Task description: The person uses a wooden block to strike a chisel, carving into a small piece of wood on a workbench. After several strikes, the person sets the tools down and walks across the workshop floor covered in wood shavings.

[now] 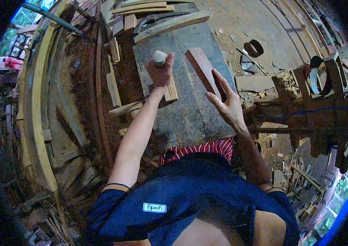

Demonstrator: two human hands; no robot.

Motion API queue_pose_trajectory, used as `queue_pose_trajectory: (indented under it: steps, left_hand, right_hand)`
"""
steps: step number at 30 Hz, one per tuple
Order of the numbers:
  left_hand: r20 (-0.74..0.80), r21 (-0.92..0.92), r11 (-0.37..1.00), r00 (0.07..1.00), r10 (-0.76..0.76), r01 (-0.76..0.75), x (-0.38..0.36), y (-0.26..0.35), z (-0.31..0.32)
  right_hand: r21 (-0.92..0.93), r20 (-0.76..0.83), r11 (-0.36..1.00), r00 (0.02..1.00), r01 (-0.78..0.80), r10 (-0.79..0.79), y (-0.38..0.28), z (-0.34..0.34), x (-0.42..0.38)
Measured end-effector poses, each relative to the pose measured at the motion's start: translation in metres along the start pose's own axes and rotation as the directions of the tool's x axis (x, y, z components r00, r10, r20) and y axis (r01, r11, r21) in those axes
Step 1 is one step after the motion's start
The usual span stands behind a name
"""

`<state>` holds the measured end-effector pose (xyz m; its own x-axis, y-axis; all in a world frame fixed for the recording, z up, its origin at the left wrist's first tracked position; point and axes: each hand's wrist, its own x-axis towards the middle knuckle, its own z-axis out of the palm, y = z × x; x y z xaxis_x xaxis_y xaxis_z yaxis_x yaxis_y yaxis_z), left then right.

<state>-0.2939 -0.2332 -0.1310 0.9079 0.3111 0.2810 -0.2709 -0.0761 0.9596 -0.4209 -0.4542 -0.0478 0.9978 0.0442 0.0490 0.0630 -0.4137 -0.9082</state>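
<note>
My left hand (160,76) is closed around a pale, round-ended object (159,56), its thumb up along the side; its lower part is hidden in my palm. A light wooden piece (171,91) lies on the bench just below that hand. My right hand (228,103) holds the near end of a reddish-brown wooden block (200,65), thumb on one side and fingers along the other. The block slants across the dark plank bench (186,112), its far end pointing up and left.
A handsaw (157,19) and a long wooden strip (174,26) lie across the bench's far end, near several stacked wood pieces (141,7). On the right are a dark ring (253,48) and a cluttered timber rack (305,123). Long boards (38,106) run along the left.
</note>
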Motion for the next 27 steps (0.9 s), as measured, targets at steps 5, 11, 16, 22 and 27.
queue_pose_trajectory:
  steps: [5,11,16,22,27]
  left_hand:
    - [-0.051,0.084,0.978,0.979,0.197,-0.192,-0.003,-0.007,0.020]
    - [0.076,0.173,0.931,0.947,0.312,-0.320,0.001,-0.019,0.009]
    - [0.014,-0.309,0.931,0.978,0.209,-0.194,0.007,-0.134,0.013]
    - [-0.085,0.310,0.882,0.914,0.397,-0.355,-0.003,-0.144,0.006]
    - [0.028,0.171,0.945,0.960,0.279,-0.279,-0.002,-0.033,0.013]
  right_hand:
    - [0.064,0.090,0.991,0.989,-0.119,0.113,-0.028,-0.001,0.012]
    - [0.092,-0.201,0.789,0.787,0.608,-0.583,-0.094,0.006,0.046]
    - [-0.328,0.067,0.845,0.902,0.423,-0.426,-0.068,0.033,0.068]
    - [-0.300,0.074,0.873,0.922,0.384,-0.380,-0.083,0.029,0.065]
    - [-0.035,0.084,0.965,0.963,0.260,-0.256,-0.079,0.018,0.057]
